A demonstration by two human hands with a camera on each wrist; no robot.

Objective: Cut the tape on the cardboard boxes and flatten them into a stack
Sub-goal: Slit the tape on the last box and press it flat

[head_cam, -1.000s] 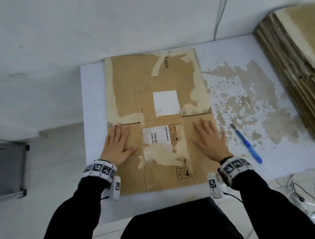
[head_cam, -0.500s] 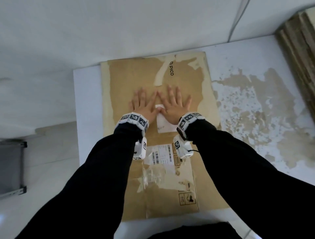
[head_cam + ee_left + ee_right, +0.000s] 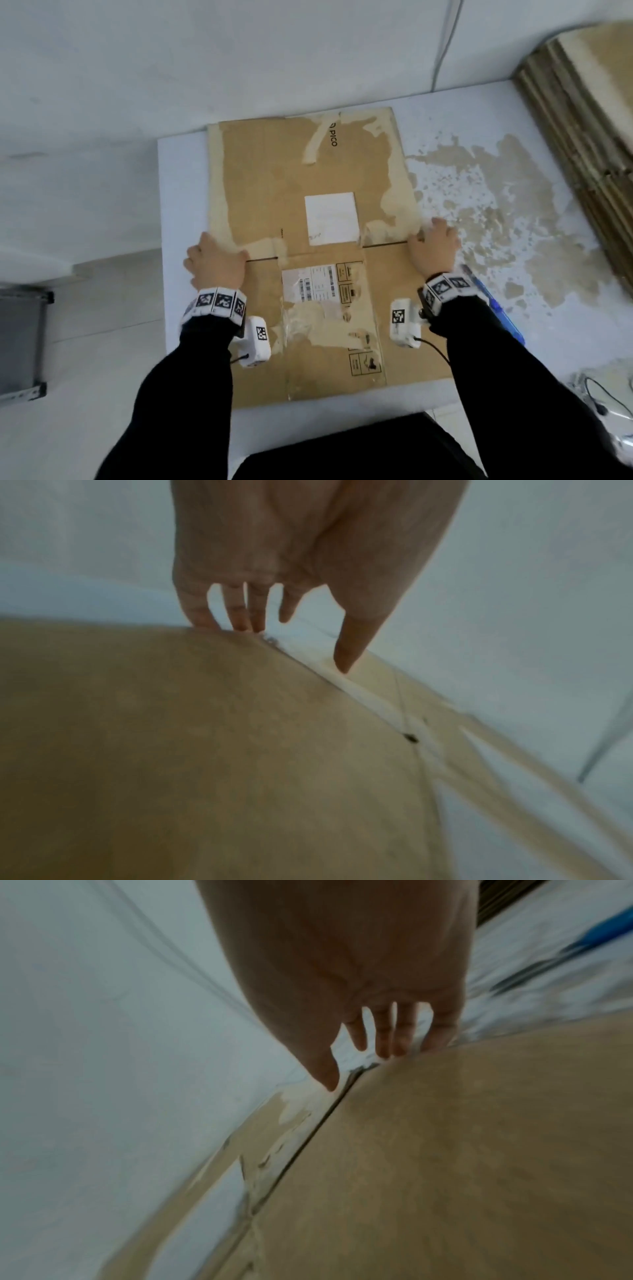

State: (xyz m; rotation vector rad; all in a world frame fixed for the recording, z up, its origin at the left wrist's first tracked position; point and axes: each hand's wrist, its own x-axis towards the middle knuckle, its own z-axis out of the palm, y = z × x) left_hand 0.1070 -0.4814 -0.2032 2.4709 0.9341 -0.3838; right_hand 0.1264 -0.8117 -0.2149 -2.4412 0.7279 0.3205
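Between the hands lies the flattened cardboard box, flat on the white counter, its long sides running away from the person. The left hand sits at the box's left edge and the right hand at its right edge, both level with the slit that separates the far panel from the near flaps. In the left wrist view the left hand's fingers reach down past the cardboard's edge, fingertips touching it, while the thumb points onto the pale torn strip of the far panel. The right wrist view mirrors this: the right hand's fingers drop over the outer edge and its thumb rests just by the slit. The digits look fairly straight, only lightly bent over the edges; whether they actually grip the board I cannot tell, since the wrist views are blurred.

Ahead of the hands the far panel carries a blank white label and torn, pale patches. Nearer the person than the hands, a printed shipping label sits under clear tape on the middle flap.

Just beside the right wrist, on its outer side, a blue pen lies on the counter, off the box. Far beyond the right hand, a stack of flattened cardboard rests at the counter's corner, well apart from the box.
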